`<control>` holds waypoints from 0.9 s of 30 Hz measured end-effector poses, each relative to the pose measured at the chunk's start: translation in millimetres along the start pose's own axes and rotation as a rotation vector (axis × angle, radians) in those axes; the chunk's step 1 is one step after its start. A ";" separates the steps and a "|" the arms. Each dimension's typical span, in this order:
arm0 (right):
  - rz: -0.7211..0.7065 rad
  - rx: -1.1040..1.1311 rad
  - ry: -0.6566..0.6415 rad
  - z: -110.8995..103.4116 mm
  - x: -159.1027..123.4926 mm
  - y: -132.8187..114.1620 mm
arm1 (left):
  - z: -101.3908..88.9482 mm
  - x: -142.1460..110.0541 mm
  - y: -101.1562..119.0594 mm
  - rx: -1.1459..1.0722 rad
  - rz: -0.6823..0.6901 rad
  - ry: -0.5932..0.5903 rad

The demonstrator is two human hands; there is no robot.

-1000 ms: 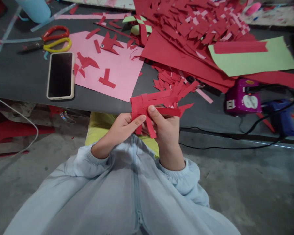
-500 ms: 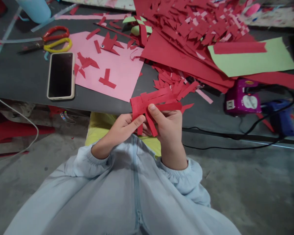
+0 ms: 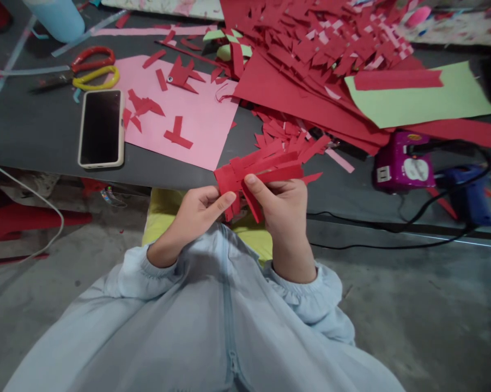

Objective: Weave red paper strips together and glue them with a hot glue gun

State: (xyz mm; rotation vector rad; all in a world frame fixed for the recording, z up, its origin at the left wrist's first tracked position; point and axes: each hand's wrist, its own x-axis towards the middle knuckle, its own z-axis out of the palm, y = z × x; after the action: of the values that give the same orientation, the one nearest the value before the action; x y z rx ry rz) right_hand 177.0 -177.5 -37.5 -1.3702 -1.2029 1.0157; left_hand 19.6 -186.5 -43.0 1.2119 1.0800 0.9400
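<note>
Between my hands, just off the table's front edge, is a piece of woven red paper strips [image 3: 229,177], with loose strip ends fanning out to the right and downward. My left hand [image 3: 202,209] pinches its lower left part between thumb and fingers. Pressing on the strips from the right, the thumb of my right hand [image 3: 284,209] lies on top while the other fingers are partly hidden behind. Behind the weave, a heap of cut red strips [image 3: 280,130] lies on the table. A pink sheet [image 3: 206,144] to the left carries red scraps and a small red paper fish [image 3: 183,75].
A phone [image 3: 101,128] and scissors [image 3: 92,68] lie at the left, near a light blue cup [image 3: 61,19]. Red sheets [image 3: 294,90] and woven pieces pile up at the back. On the right are a purple power block [image 3: 406,163], a blue glue gun [image 3: 470,196] and black cables.
My hands have drawn slightly apart, and the woven paper has tilted a little, its left end slightly further left. Both hands keep their hold on it.
</note>
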 end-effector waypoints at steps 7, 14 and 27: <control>0.003 -0.061 -0.026 0.9 3.2 -1.6 | -7.6 -3.3 1.0 0.105 -0.002 0.097; 0.048 -0.101 -0.017 4.6 4.1 -0.7 | -3.4 -2.7 -5.4 -0.015 -0.075 0.012; 0.028 -0.070 0.008 7.4 4.8 0.1 | -0.7 -2.8 -1.9 -0.079 -0.132 -0.011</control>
State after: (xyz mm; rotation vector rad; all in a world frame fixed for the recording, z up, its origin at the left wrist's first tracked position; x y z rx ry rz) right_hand 170.5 -171.7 -38.6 -1.4481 -1.2262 0.9945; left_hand 18.2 -189.3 -44.5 1.0668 1.0914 0.8651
